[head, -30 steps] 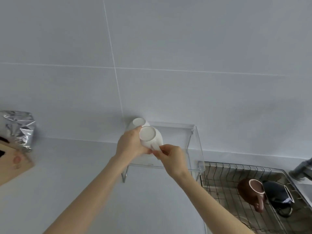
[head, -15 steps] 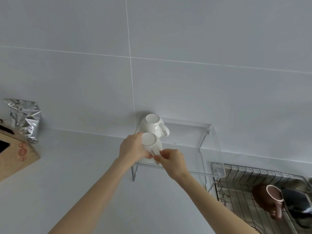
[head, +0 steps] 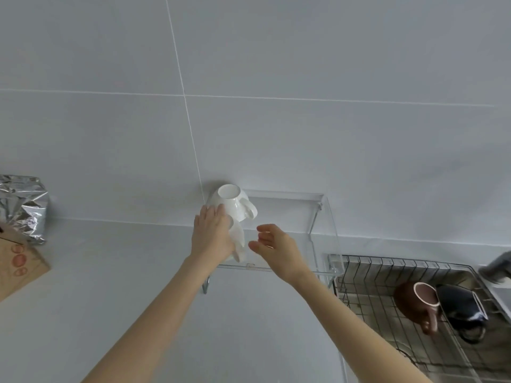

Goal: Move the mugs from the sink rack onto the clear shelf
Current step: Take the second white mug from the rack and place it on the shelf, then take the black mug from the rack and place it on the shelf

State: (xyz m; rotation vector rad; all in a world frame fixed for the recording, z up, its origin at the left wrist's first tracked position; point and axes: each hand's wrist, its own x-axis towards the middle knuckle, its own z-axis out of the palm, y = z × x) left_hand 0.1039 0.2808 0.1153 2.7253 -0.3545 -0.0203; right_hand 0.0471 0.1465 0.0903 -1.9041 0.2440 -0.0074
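A clear shelf [head: 326,217] stands on the counter against the tiled wall. At its back left corner a white mug [head: 233,201] rests upside down, handle to the right. In front of it is a second white mug [head: 239,239], also upside down, with my left hand [head: 211,234] laid over its left side and top. My right hand [head: 278,247] hovers just right of that mug, fingers apart, touching nothing. In the wire sink rack [head: 367,275] at the right lie a brown mug [head: 414,304] and a dark navy mug [head: 461,302], both on their sides.
A crumpled silver foil bag [head: 22,207] and a brown paper bag [head: 16,264] sit on the counter at the far left. A grey faucet part [head: 496,268] shows at the right edge above the sink rack.
My right hand has let go of the front white mug's handle and drawn back to the right with fingers spread. My left hand stays on the mug, which now sits lower on the shelf.
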